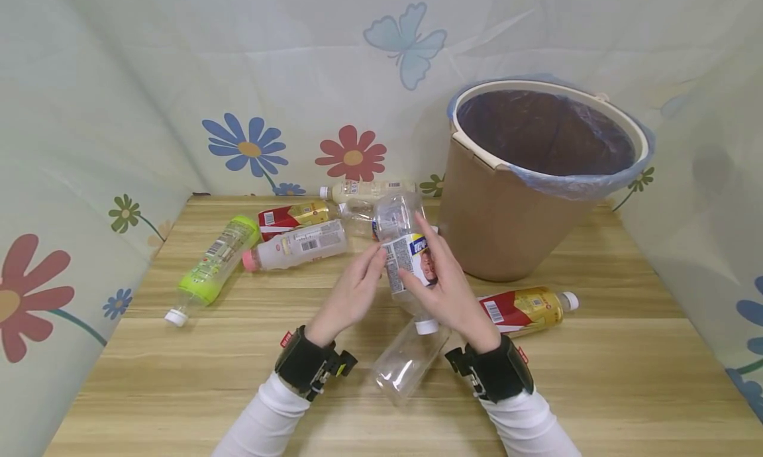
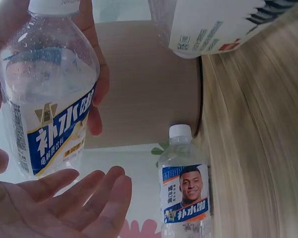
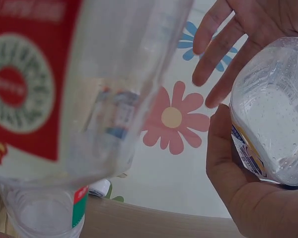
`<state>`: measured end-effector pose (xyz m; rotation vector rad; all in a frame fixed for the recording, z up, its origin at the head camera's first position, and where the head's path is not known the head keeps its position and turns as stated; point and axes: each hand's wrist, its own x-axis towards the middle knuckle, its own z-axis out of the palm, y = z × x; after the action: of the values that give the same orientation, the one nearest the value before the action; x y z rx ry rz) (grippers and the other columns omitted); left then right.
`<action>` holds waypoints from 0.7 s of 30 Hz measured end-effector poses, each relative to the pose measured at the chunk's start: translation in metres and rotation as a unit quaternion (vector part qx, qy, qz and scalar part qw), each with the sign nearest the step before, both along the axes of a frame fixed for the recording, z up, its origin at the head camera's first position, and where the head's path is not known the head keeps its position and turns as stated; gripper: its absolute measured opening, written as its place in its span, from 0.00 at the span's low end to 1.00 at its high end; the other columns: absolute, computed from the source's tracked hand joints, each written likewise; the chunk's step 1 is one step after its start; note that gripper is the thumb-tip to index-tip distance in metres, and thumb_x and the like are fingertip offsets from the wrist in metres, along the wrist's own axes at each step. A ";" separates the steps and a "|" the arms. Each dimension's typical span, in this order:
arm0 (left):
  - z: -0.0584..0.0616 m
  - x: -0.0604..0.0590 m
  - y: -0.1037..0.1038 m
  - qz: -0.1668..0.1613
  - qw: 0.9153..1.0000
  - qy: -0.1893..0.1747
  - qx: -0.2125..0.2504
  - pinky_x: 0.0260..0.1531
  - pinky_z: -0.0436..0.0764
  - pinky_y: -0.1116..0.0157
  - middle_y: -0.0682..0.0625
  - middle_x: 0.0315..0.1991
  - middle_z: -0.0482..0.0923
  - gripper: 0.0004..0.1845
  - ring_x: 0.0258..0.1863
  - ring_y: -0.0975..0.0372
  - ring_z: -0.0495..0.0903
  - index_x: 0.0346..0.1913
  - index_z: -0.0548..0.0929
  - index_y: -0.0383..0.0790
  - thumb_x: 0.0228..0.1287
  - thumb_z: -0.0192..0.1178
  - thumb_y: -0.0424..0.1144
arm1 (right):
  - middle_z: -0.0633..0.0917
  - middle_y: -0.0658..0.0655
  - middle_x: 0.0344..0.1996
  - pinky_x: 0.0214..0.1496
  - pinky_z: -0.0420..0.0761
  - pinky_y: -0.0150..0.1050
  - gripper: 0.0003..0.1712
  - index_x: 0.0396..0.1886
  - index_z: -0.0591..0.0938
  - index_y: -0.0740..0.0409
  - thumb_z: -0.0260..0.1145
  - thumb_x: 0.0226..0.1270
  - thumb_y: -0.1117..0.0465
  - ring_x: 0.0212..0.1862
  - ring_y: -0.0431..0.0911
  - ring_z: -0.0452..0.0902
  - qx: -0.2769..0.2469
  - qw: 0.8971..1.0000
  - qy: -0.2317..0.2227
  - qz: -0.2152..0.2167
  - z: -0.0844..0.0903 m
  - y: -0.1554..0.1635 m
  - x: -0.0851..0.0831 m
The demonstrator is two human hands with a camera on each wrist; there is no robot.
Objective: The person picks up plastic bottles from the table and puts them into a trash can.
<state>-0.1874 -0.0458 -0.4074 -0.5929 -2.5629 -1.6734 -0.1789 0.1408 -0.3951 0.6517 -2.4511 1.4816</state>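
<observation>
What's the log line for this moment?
right hand: holds clear bottle | left hand: open beside it | bin: upright behind | other bottles: lying on table

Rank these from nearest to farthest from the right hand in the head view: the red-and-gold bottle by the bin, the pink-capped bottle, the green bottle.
1. Red-and-gold bottle: lying just right of the right hand, in front of the bin.
2. Pink-capped bottle: across to the left, beyond the left hand.
3. Green bottle: farthest, near the table's left edge.
</observation>
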 end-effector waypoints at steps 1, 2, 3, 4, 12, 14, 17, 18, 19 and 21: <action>0.000 0.000 0.000 0.005 1.000 0.001 -0.009 0.67 0.76 0.47 0.41 0.66 0.77 0.26 0.65 0.49 0.77 0.71 0.71 0.40 0.83 0.36 0.48 | 0.73 0.68 0.59 0.35 0.82 0.32 0.49 0.82 0.54 0.49 0.68 0.65 0.62 0.42 0.49 0.76 0.000 1.000 -0.002 0.000 0.000 0.000 0.000; 0.001 0.000 -0.001 0.011 1.000 0.003 -0.018 0.69 0.74 0.47 0.42 0.67 0.76 0.26 0.67 0.49 0.76 0.71 0.71 0.41 0.83 0.36 0.49 | 0.73 0.68 0.59 0.35 0.82 0.32 0.49 0.82 0.54 0.48 0.68 0.65 0.62 0.42 0.49 0.76 0.000 1.000 -0.003 0.000 0.000 0.000 0.000; 0.001 0.000 -0.001 0.016 1.000 0.005 -0.026 0.70 0.73 0.47 0.42 0.68 0.75 0.26 0.68 0.50 0.75 0.72 0.71 0.41 0.83 0.36 0.49 | 0.73 0.68 0.60 0.35 0.82 0.32 0.49 0.82 0.54 0.48 0.67 0.65 0.62 0.43 0.50 0.76 0.000 1.000 -0.004 0.000 0.000 0.000 0.000; 0.002 0.000 -0.001 0.022 0.999 0.010 -0.035 0.72 0.71 0.47 0.42 0.69 0.75 0.26 0.70 0.50 0.73 0.72 0.71 0.42 0.83 0.36 0.50 | 0.72 0.68 0.61 0.36 0.82 0.32 0.49 0.82 0.54 0.48 0.67 0.65 0.62 0.43 0.50 0.76 0.000 1.000 -0.005 -0.001 0.001 0.000 0.000; 0.005 0.002 0.000 0.049 0.997 0.023 -0.063 0.62 0.81 0.50 0.43 0.73 0.70 0.26 0.65 0.49 0.78 0.74 0.68 0.43 0.82 0.39 0.50 | 0.71 0.66 0.67 0.42 0.81 0.37 0.49 0.82 0.55 0.48 0.68 0.65 0.61 0.48 0.53 0.76 0.007 1.000 -0.003 -0.027 0.003 0.004 0.000; 0.005 0.003 0.000 0.054 0.996 0.029 -0.065 0.61 0.82 0.50 0.44 0.73 0.70 0.25 0.64 0.50 0.79 0.74 0.68 0.44 0.82 0.40 0.49 | 0.71 0.66 0.66 0.42 0.81 0.39 0.49 0.82 0.55 0.47 0.68 0.65 0.60 0.48 0.53 0.76 0.010 0.999 -0.008 -0.034 0.003 0.004 0.000; 0.006 0.004 -0.001 0.068 0.994 0.043 -0.077 0.61 0.81 0.48 0.45 0.72 0.72 0.24 0.63 0.50 0.79 0.74 0.68 0.45 0.82 0.42 0.47 | 0.71 0.67 0.66 0.41 0.81 0.39 0.50 0.82 0.54 0.45 0.68 0.64 0.59 0.48 0.53 0.76 0.012 0.999 -0.011 -0.036 0.006 0.003 -0.001; 0.007 0.004 -0.001 0.073 0.993 0.048 -0.081 0.61 0.80 0.48 0.45 0.72 0.72 0.24 0.63 0.50 0.79 0.74 0.68 0.45 0.82 0.42 0.47 | 0.71 0.67 0.66 0.41 0.81 0.38 0.50 0.82 0.54 0.45 0.68 0.64 0.59 0.48 0.53 0.76 0.013 0.999 -0.008 -0.038 0.007 0.003 -0.001; 0.007 0.004 -0.001 0.078 0.992 0.053 -0.084 0.61 0.80 0.47 0.44 0.71 0.73 0.24 0.63 0.50 0.79 0.74 0.68 0.45 0.81 0.43 0.46 | 0.72 0.66 0.65 0.41 0.80 0.38 0.50 0.82 0.54 0.45 0.69 0.64 0.59 0.48 0.53 0.75 0.016 0.999 -0.006 -0.039 0.009 0.003 -0.002; 0.007 0.004 -0.002 0.087 0.990 0.062 -0.091 0.60 0.80 0.47 0.44 0.70 0.74 0.24 0.62 0.50 0.79 0.74 0.69 0.44 0.80 0.44 0.45 | 0.72 0.66 0.65 0.41 0.80 0.38 0.50 0.82 0.54 0.46 0.68 0.64 0.59 0.48 0.52 0.74 0.021 0.999 0.002 -0.037 0.015 0.004 -0.004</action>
<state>-0.1837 -0.0479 -0.4001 -0.4489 -2.6077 -1.3186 -0.1829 0.1444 -0.3805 0.5641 -2.4800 1.4042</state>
